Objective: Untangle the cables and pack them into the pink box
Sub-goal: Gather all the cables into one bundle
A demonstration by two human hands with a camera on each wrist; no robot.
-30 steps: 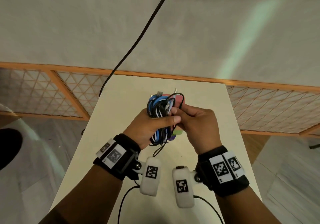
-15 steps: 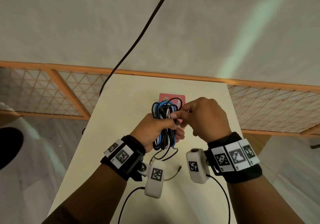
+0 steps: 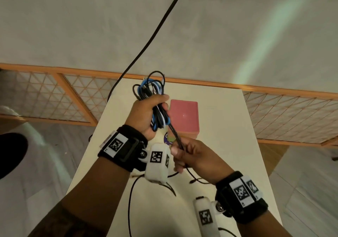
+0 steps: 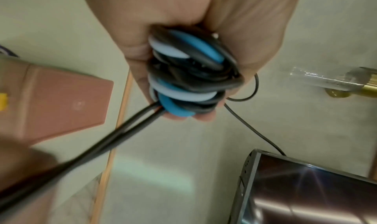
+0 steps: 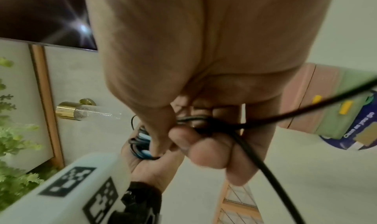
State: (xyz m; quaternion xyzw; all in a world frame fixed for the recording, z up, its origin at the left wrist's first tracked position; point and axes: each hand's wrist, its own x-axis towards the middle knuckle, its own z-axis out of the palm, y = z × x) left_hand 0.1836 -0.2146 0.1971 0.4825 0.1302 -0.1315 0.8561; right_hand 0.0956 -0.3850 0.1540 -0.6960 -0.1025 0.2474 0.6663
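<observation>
My left hand (image 3: 148, 114) grips a tangled bundle of black, blue and white cables (image 3: 155, 97) above the table, raised and left of the pink box (image 3: 183, 117). In the left wrist view the cable bundle (image 4: 187, 75) fills my curled fingers. My right hand (image 3: 184, 154) sits lower and nearer to me, pinching a doubled black cable (image 3: 175, 136) that runs taut up into the bundle. The right wrist view shows the black cable (image 5: 250, 143) passing between thumb and fingers. The pink box (image 4: 61, 101) is closed and stands on the table.
The cream table (image 3: 228, 145) has a thin black cable end (image 3: 193, 181) lying near my right wrist. A purple-and-green packet (image 3: 169, 139) lies against the box's near side. A thick black cord (image 3: 146, 44) hangs past the table's far edge. An orange lattice railing (image 3: 283, 112) runs behind.
My left hand lifted the bundle up and away to the left, uncovering the pink box. My right hand pulled down toward me, drawing a black cable out of the bundle.
</observation>
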